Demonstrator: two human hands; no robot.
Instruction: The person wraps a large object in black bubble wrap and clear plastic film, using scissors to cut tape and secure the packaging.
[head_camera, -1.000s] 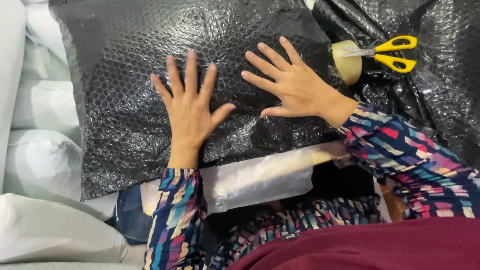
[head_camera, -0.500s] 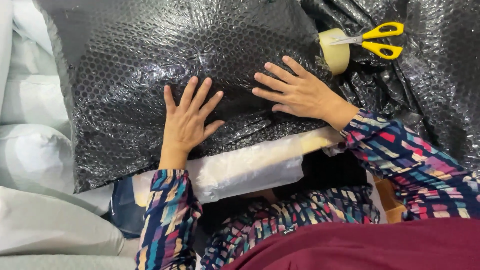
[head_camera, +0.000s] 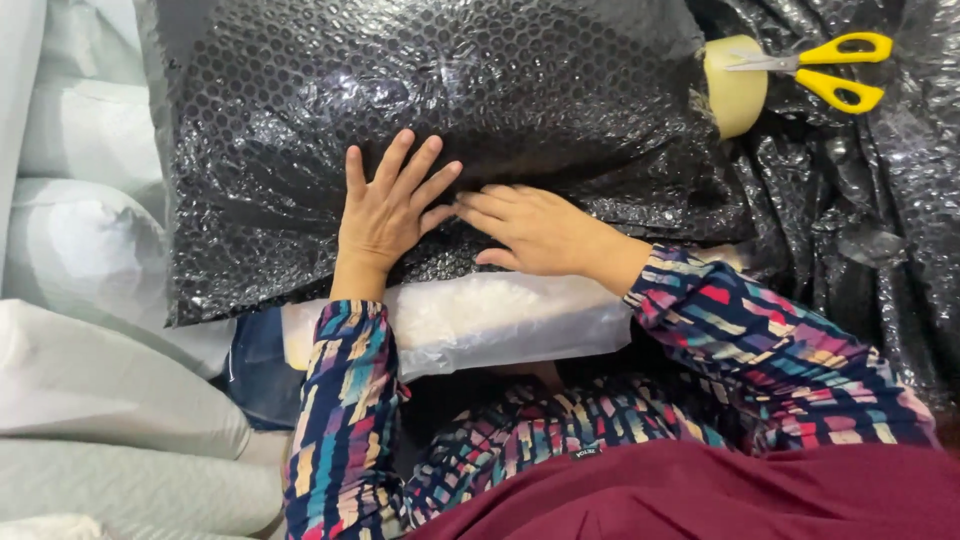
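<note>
Your left hand (head_camera: 385, 215) lies flat and released, fingers spread, on the near edge of the black bubble wrap (head_camera: 430, 110) that covers a bulky bundle in front of you. Your right hand (head_camera: 535, 230) is also unclenched, palm down, its fingertips pointing toward the left hand and almost meeting it on the same edge. Neither hand grips anything; both only press.

That is the weak point. The wrap is glossy and springy, so with nothing pinched between your fingers the edge can slide out from under your palms and the fold can open as soon as pressure eases on either side. Bubbles may also pop under the heel of a hand if you lean hard.

The roll of tape (head_camera: 733, 85) sits at the far right corner of the bundle, with the yellow-handled scissors (head_camera: 835, 70) resting on top of it and on crumpled wrap behind. Both are well apart from your hands, so reaching for them means lifting your right hand off the edge. The scissors look loosely balanced and could slip off the roll if the bundle shifts.

Just below your wrists a clear plastic-wrapped piece (head_camera: 480, 320) sticks out uncovered. The pale cushions (head_camera: 90, 380) on your left offer soft support only, so the bundle may tilt that way.
</note>
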